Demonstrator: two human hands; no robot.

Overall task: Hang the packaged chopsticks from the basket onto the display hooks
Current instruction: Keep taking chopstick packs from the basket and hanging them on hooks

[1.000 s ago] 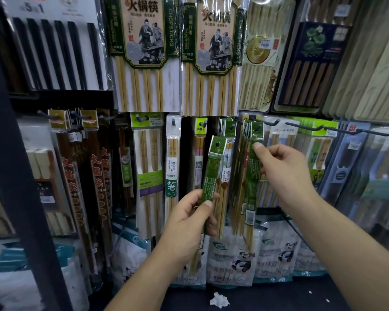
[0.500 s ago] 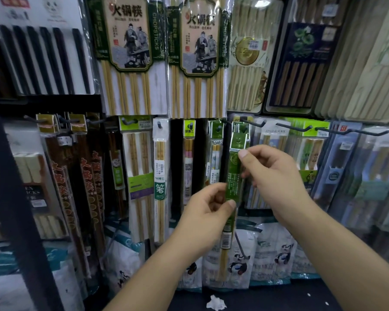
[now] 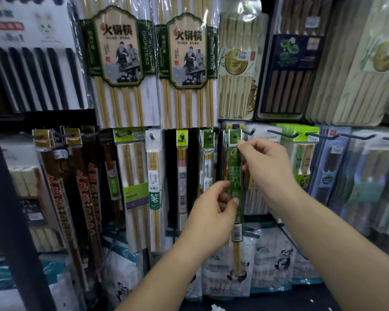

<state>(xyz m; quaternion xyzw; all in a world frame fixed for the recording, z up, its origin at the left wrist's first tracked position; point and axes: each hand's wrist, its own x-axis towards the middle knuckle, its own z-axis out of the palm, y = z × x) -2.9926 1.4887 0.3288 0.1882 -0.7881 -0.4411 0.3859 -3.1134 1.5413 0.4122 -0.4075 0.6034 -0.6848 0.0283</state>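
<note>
Shop wall of hanging chopstick packs (image 3: 119, 63): left hand (image 3: 211, 216) pinches a narrow green plastic chopstick packet (image 3: 234, 173) mid-length, right hand (image 3: 267, 167) pinches its top beside a dark metal hook (image 3: 248, 132).

A narrow green plastic packet of bamboo chopsticks (image 3: 234, 176) stands upright before the wall of hanging packs. The left hand (image 3: 211, 216) pinches its middle between thumb and fingers, and the right hand (image 3: 267, 167) pinches its upper part just under the header. The header sits level with a dark metal display hook (image 3: 248, 132); whether the hook passes through its hole cannot be told.
</note>
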